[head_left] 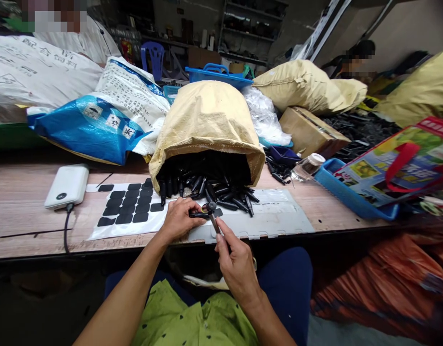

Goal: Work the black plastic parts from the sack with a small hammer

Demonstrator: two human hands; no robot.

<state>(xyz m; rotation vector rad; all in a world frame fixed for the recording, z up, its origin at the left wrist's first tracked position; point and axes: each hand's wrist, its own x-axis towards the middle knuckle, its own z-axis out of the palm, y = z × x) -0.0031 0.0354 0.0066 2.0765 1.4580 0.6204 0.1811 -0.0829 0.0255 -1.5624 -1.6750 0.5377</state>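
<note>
My left hand (pixel 181 217) pinches a slim black tubular piece (pixel 198 216) flat near the table's front edge. In my right hand (pixel 236 257) is a hand tool (pixel 214 223) with a metal shaft and a round dark head. That head rests at or just above the end of the black piece; whether they touch I cannot tell. Behind both hands lies a pile of similar black tubular pieces (pixel 230 194), spilling from the mouth of a tan sack (pixel 210 113). Left of my left hand is a white sheet (pixel 109 231) bearing rows of black rounded-square stickers (pixel 127 202).
A white power bank (pixel 68 185) with a black cable lies at left, before a blue-and-white sack (pixel 94 127). A grey board (pixel 279 216) lies under the pile. At right are a clear jar (pixel 308 166), a cardboard box (pixel 311 132) and a blue tray (pixel 354 194) holding a colourful bag.
</note>
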